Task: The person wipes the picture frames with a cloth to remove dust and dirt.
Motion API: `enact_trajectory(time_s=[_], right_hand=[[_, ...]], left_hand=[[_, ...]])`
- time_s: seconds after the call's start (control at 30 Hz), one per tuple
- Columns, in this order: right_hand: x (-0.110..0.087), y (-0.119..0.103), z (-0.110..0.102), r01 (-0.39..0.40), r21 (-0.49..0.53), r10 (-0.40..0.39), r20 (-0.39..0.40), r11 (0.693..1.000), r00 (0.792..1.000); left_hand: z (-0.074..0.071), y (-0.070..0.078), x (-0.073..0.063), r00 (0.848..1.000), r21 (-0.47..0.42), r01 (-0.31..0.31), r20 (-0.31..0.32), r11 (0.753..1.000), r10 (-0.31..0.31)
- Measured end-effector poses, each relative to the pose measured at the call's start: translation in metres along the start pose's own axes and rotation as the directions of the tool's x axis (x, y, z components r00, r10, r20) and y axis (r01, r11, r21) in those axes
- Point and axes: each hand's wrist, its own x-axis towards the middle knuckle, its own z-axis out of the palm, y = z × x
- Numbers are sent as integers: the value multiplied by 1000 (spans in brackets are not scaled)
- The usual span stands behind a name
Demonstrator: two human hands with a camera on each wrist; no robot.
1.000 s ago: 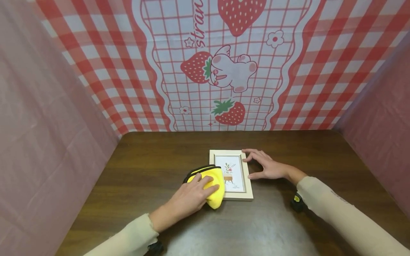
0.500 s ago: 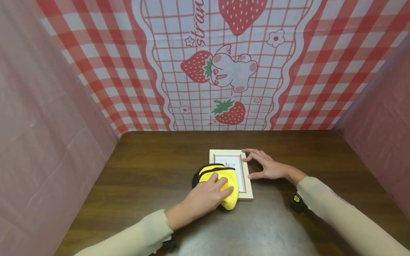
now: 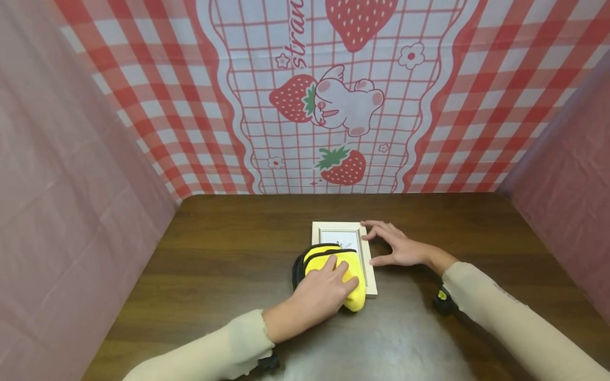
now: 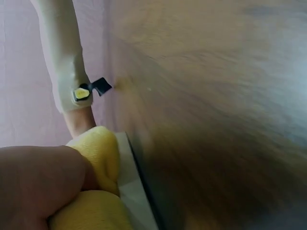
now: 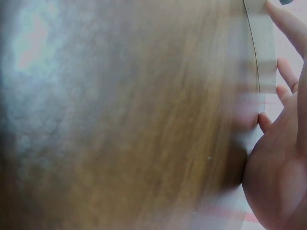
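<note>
Frame lies flat on the surface, print side up, about midway across. I read no shift in it over the last second.

Change: the cloth, yellow with black trim, has slid rightward. A second ago it sat over the left side and most of the print showed; now its right edge is close to the right rim. On my head view only the top of the print and a thin strip at its right stay bare. Cloth also overhangs the left and near rims.

Left hand: fingers bent into the cloth, gripping it against the frame. My left wrist view shows the cloth bunched about the fingers; how hard it presses, I can't tell.

Right hand: spread, fingers lightly bent, fingertips and thumb touching the right edge, not wrapped round it. Same spot as before.

Meaning, as I judge it: a wiping stroke left to right, most of the way over, with the right hand steadying the frame. Far part of the print looks uncovered by this stroke.
</note>
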Motion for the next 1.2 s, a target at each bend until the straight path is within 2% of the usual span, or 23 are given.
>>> enact_trajectory(time_s=[0.23, 0.53, 0.73, 0.97, 1.2], right_hand=[[0, 1, 1, 4, -9, -4, -1, 1000, 1000], [-2, 5, 4, 94, -3, -94, -44, 996, 995], [-1, 1, 2, 46, 27, -45, -21, 999, 999], [0, 1, 3, 35, 18, -35, -17, 999, 999], [0, 1, 0, -2, 18, 2, 6, 1000, 1000]], left_hand=[[-3, 12, 10, 996, -10, 27, 83, 1000, -26], [-4, 21, 13, 996, 31, 28, 78, 999, -31], [-5, 18, 12, 995, 1, 28, 93, 1000, -28], [-4, 11, 6, 997, -49, 43, 70, 998, -39], [-11, 3, -3, 990, -62, 84, 118, 995, -76]])
